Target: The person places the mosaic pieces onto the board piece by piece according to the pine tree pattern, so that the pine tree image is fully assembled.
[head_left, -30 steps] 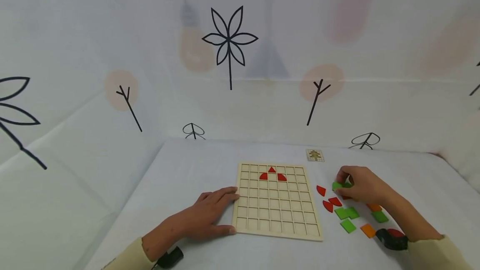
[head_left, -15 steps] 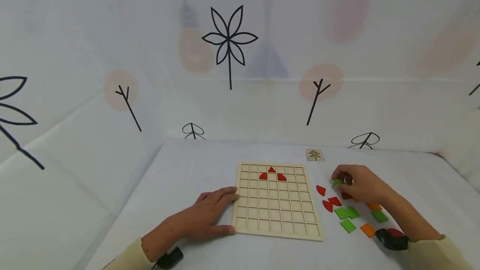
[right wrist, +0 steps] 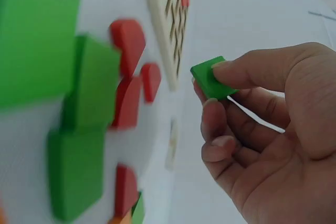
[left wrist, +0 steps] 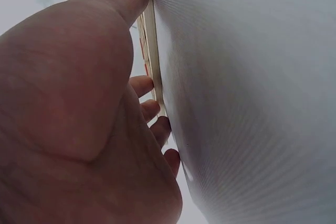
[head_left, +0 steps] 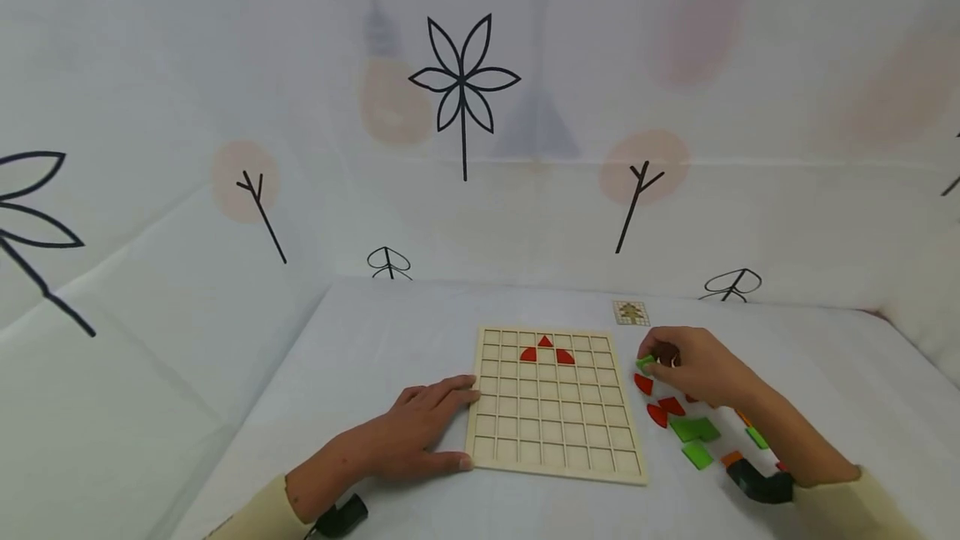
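Observation:
A green square tile (right wrist: 210,80) is pinched between the thumb and fingers of my right hand (head_left: 697,365), raised off the table just right of the board. My left hand (head_left: 420,427) rests flat on the table, its fingertips and thumb touching the left edge of the wooden grid board (head_left: 555,473). In the left wrist view, the fingers (left wrist: 152,109) line up along the board's side. Near the board's top row sit a red triangle (head_left: 545,342) and two red quarter-round pieces, one at left (head_left: 528,354) and one at right (head_left: 566,357).
Loose red quarter-round pieces (head_left: 657,415), green tiles (head_left: 697,454) and orange pieces (head_left: 731,458) lie right of the board, partly under the right forearm. A small card with a tree pattern (head_left: 631,312) lies behind them. A printed white cloth (head_left: 465,215) hangs at the back.
My right hand has lifted the green tile from the loose pieces and moved left toward the board. My left hand stays at the board's edge.

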Available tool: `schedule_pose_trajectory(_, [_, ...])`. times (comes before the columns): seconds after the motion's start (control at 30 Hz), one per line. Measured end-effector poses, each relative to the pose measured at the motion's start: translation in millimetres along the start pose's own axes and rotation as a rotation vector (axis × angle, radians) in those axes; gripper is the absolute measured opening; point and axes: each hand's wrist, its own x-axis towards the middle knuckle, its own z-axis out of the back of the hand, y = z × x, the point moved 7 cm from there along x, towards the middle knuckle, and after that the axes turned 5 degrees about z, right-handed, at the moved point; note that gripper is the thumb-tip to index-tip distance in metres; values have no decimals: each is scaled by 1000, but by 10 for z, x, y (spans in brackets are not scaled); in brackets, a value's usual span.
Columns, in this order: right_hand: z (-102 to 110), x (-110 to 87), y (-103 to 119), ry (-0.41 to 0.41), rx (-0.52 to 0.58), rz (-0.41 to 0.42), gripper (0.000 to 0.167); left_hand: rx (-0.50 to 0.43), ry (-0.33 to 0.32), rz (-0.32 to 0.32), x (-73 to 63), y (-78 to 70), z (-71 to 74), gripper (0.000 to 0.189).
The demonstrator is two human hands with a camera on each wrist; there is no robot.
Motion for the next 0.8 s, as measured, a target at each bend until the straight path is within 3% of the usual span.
schedule_pose_trajectory(0.43, [-168, 263, 343, -14, 98, 54, 5, 0, -3, -17, 3, 5, 14, 85])
schedule_pose_trajectory(0.8, [-268, 520, 476, -47, 51, 74, 3, -9, 3, -13, 10, 17, -20, 84])
